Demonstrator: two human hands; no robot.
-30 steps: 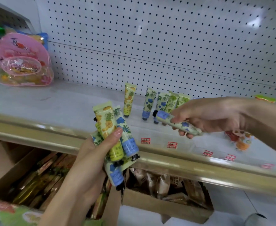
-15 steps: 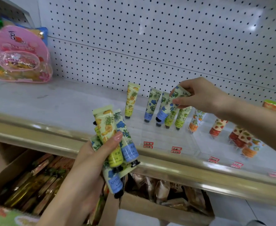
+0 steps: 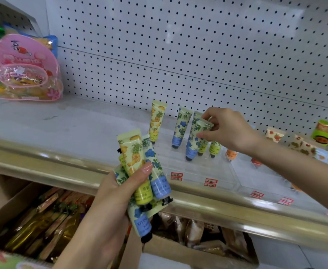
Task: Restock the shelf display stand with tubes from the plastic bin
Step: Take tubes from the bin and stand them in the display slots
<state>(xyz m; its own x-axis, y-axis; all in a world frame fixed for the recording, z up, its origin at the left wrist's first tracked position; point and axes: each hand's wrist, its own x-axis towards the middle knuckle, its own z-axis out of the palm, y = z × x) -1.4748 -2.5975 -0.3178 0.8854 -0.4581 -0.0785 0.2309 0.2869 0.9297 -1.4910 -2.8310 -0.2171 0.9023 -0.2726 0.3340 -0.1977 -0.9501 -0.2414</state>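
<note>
Clear acrylic forms the stepped display stand (image 3: 204, 171), which sits on the pale shelf (image 3: 62, 125) right of centre. Slim printed tubes stand cap-down in it. The right hand (image 3: 229, 129) pinches the flat crimped top of a soft blue-flowered tube (image 3: 193, 144) with a blue band and black cap. It is held nearly upright, just beside two lime-green tubes (image 3: 214, 147); whether its cap is seated cannot be told. At lower centre the left hand (image 3: 116, 193) wraps round a fanned bundle of glossy tubes (image 3: 138, 162), pineapple and blue-flower prints, thumb pressed across them. White perforated pegboard (image 3: 198, 45) backs the shelf, and a rounded brass-coloured rail (image 3: 43, 162) edges it. A pink transparent pouch (image 3: 25, 68) lies at upper left. Brown cardboard boxes (image 3: 8, 214) of wrapped packets fill the bottom.
</note>
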